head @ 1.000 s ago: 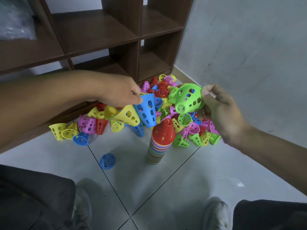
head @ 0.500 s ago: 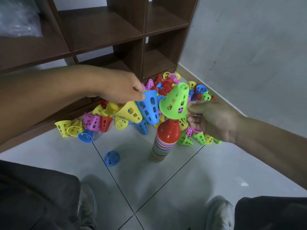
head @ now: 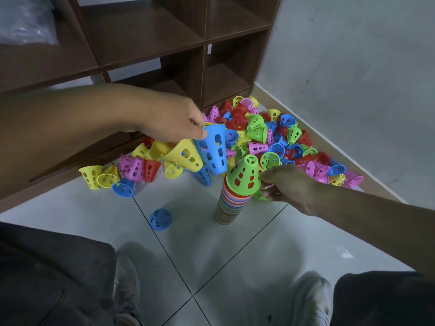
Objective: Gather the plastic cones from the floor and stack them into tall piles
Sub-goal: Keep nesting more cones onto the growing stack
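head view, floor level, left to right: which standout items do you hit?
Lone yellow cone → blue cone lying alone on the tile → blue cone held by the left hand → green cone topping the stack → right hand.

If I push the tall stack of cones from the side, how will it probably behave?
The stack is tall on a narrow base, so it would probably tip rather than slide. The tiled floor looks smooth, so low pushes might slide it. The perforated green cone on top looks light.
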### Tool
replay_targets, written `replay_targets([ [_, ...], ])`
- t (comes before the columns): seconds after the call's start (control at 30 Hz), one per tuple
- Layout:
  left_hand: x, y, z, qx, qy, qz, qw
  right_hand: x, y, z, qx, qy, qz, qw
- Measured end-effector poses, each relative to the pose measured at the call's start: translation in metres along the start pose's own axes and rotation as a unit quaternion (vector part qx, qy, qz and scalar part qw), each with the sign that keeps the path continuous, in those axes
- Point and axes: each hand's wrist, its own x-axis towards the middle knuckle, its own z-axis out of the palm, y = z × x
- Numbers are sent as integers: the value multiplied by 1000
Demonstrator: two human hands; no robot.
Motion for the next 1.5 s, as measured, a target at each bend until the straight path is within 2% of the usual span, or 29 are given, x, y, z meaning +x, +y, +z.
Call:
replay_targets([
  [0.33,-2,0,-1,-11,4,16,1000,7,7,-2,-111,48,-31,992],
  [0.5,-3,0,-6,-9,85,49,995,-4,-30,-12,-163,61,-185,967],
  [0.6,-1,0,-5,-39,126,55,990,-19,-53,-10,-125,32,-263,956],
  [0.7,2,2,-4,-62,172,64,981,-33,-68,-1,-66,-22,-292,954],
  [0.87,4,10,0,-122,241,95,958,-38,-79,8,-11,-45,-277,960],
  [1.1,2,26,15,-100,273,159,943,-38,-88,8,89,-21,-246,965],
  [1.33,2,21,18,-45,275,164,946,-36,-99,-7,1,34,-298,954],
  [1.5,2,10,13,-25,265,149,952,-41,-105,-34,-218,36,-310,925],
])
